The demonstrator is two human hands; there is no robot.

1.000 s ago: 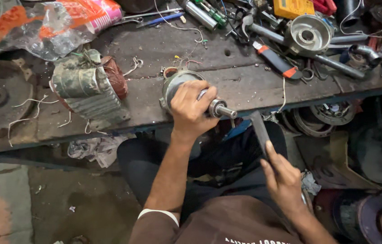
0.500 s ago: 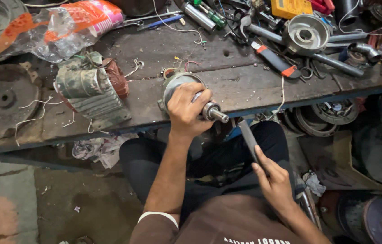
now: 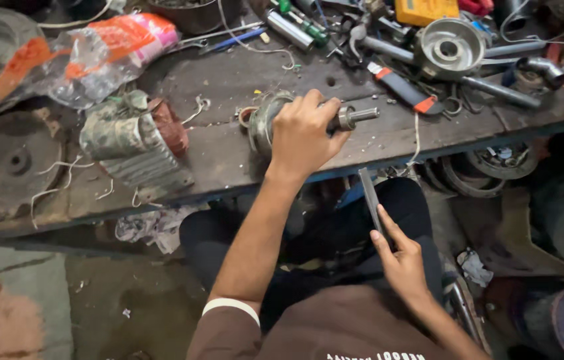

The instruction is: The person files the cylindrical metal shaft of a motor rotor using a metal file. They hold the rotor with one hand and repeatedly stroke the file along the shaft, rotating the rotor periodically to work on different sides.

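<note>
Left hand (image 3: 305, 133) clamped around motor rotor (image 3: 265, 123) on workbench (image 3: 228, 160), right hand (image 3: 402, 263) gripping flat file (image 3: 370, 200)

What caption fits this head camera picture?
Left hand grips a motor rotor on a cluttered workbench; right hand holds a flat metal file.

A worn, dark wooden desk (image 3: 228, 167) with a blue-painted front edge spans the view, grimy and scratched. Below it lies a stained grey concrete floor (image 3: 22, 300) with a reddish patch at the left. Dim clutter fills the shadowed space beneath the right end.
</note>
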